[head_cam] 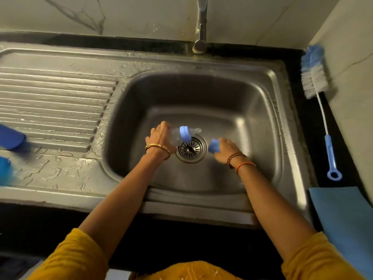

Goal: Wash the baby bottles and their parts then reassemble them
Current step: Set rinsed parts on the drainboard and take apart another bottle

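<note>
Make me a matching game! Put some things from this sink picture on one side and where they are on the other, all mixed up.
Things:
1. bottle
2. cap
3. brush
4. cloth

Places:
A. lying on the counter right of the sink, by the wall
B. in the left hand
C. at the near right corner of the counter
D. in the right hand

Pairs: 1-B, 2-D, 3-A, 4-C

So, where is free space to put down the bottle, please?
The ribbed drainboard left of the basin is wet but bare in its middle and back. Its front-left edge is crowded by blue items. The right counter strip is taken by the bottle brush and blue cloth.
</note>
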{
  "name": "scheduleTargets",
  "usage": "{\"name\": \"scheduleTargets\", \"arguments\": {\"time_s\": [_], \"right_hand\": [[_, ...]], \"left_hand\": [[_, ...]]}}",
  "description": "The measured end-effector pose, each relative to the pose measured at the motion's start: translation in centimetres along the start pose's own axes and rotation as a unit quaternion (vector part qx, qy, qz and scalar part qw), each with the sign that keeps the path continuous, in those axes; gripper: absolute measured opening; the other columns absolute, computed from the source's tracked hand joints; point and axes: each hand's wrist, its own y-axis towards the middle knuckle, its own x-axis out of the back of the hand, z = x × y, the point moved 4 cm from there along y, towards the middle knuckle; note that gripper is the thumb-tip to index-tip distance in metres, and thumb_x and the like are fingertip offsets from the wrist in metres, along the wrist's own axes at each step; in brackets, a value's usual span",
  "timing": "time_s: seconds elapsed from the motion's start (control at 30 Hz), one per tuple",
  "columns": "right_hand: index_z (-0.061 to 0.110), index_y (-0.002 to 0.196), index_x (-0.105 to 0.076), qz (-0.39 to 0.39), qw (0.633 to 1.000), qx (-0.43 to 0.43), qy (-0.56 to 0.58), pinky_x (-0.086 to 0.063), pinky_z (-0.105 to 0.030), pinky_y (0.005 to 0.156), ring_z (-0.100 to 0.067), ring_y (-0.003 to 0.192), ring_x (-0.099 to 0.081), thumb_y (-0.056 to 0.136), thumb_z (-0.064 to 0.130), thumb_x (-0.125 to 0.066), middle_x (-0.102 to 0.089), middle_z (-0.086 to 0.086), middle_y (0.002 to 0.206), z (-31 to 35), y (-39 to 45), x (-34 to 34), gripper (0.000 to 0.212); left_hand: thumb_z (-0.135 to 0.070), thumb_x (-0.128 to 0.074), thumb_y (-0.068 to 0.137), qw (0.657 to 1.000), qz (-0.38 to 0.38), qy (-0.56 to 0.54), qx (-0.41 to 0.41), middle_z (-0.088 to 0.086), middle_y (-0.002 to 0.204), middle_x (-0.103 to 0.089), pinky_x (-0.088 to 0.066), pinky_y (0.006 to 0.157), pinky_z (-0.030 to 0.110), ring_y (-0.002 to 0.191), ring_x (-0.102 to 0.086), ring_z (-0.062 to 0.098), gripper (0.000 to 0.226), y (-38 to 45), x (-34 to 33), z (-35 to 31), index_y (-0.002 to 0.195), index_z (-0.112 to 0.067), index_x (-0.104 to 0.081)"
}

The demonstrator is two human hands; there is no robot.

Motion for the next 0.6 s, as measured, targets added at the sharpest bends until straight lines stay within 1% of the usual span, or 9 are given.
{"name": "scheduleTargets", "arguments": {"time_s": [0.1,0.17,0.23,0.3,0.37,0.43,0.47,0.53,0.6], "right_hand": [[0.007,0.13,-0.041,0.105,0.985,0.029,-0.135,-0.04,-0.038,0.096,-0.033,0.12,-0.047,0.081,0.024,-0.066,-0.049,-0.016,0.131,0.4,-0.5,-1.7,0.058],[0.008,0.131,-0.041,0.129,0.974,0.027,-0.183,-0.041,-0.038,0.095,-0.032,0.12,-0.047,0.075,0.03,-0.074,-0.049,-0.014,0.131,0.2,-0.5,-1.8,0.069],[0.008,0.131,-0.04,0.13,0.973,0.01,-0.189,-0.041,-0.038,0.096,-0.031,0.121,-0.046,0.068,0.035,-0.079,-0.048,-0.014,0.132,-0.1,-0.4,-1.5,0.079],[0.008,0.134,-0.038,0.109,0.988,0.004,-0.11,-0.042,-0.038,0.099,-0.031,0.122,-0.045,0.062,0.037,-0.084,-0.046,-0.013,0.135,-0.4,-0.3,-0.6,0.09],[0.009,0.137,-0.037,0.07,0.996,0.02,0.06,-0.04,-0.035,0.102,-0.027,0.124,-0.045,0.061,0.032,-0.085,-0.044,-0.01,0.137,-0.4,-0.8,0.8,0.093],[0.01,0.137,-0.037,0.068,0.966,0.036,0.249,-0.04,-0.03,0.099,-0.023,0.122,-0.046,0.067,0.024,-0.081,-0.046,-0.008,0.136,0.1,-1.8,2.1,0.084],[0.01,0.136,-0.038,0.084,0.946,0.036,0.31,-0.041,-0.029,0.096,-0.021,0.119,-0.048,0.071,0.023,-0.078,-0.048,-0.008,0.134,0.5,-2.2,2.4,0.077],[0.011,0.127,-0.046,0.138,0.93,0.041,0.339,-0.046,-0.028,0.087,-0.018,0.107,-0.054,0.079,0.024,-0.07,-0.055,-0.005,0.121,1.9,-3.2,2.4,0.056],[0.01,0.116,-0.053,0.201,0.919,0.041,0.338,-0.052,-0.024,0.076,-0.014,0.091,-0.061,0.082,0.023,-0.067,-0.063,-0.005,0.104,3.0,-3.9,1.7,0.039]], "left_hand": [[-0.018,-0.072,0.07,0.999,0.03,-0.022,-0.004,0.006,0.118,-0.053,-0.044,0.09,0.045,0.109,-0.049,0.028,0.058,0.1,-0.7,-0.4,0.12,-0.014,-0.043],[-0.017,-0.071,0.071,0.999,0.03,-0.011,-0.025,0.006,0.118,-0.054,-0.044,0.089,0.043,0.108,-0.05,0.028,0.056,0.2,-1.0,-0.9,0.12,-0.015,-0.044],[-0.016,-0.071,0.071,0.998,0.02,0.009,-0.055,0.005,0.12,-0.053,-0.04,0.089,0.041,0.111,-0.047,0.027,0.057,0.3,-1.2,-1.2,0.121,-0.016,-0.044],[-0.017,-0.07,0.074,0.995,0.01,0.034,-0.095,0.003,0.123,-0.051,-0.037,0.091,0.039,0.116,-0.044,0.026,0.057,0.2,-1.1,-1.6,0.124,-0.017,-0.043],[-0.02,-0.066,0.079,0.989,-0.008,0.055,-0.137,0.0,0.125,-0.05,-0.033,0.093,0.038,0.119,-0.041,0.024,0.05,0.2,-1.0,-1.6,0.124,-0.019,-0.044],[-0.021,-0.063,0.081,0.978,-0.041,0.073,-0.19,-0.002,0.123,-0.053,-0.033,0.092,0.036,0.119,-0.042,0.024,0.044,0.1,-0.7,-1.9,0.122,-0.019,-0.048],[-0.019,-0.065,0.078,0.965,-0.079,0.078,-0.239,-0.002,0.118,-0.057,-0.035,0.09,0.035,0.117,-0.045,0.024,0.042,0.0,-0.5,-2.3,0.119,-0.019,-0.052],[-0.02,-0.066,0.072,0.908,-0.195,0.074,-0.363,-0.002,0.103,-0.066,-0.042,0.08,0.032,0.105,-0.051,0.023,0.038,-0.8,-0.2,-3.6,0.108,-0.021,-0.055],[-0.026,-0.052,0.073,0.841,-0.276,0.076,-0.459,-0.001,0.094,-0.068,-0.039,0.076,0.032,0.098,-0.047,0.019,0.03,-1.8,-0.2,-4.6,0.103,-0.022,-0.049]]}}
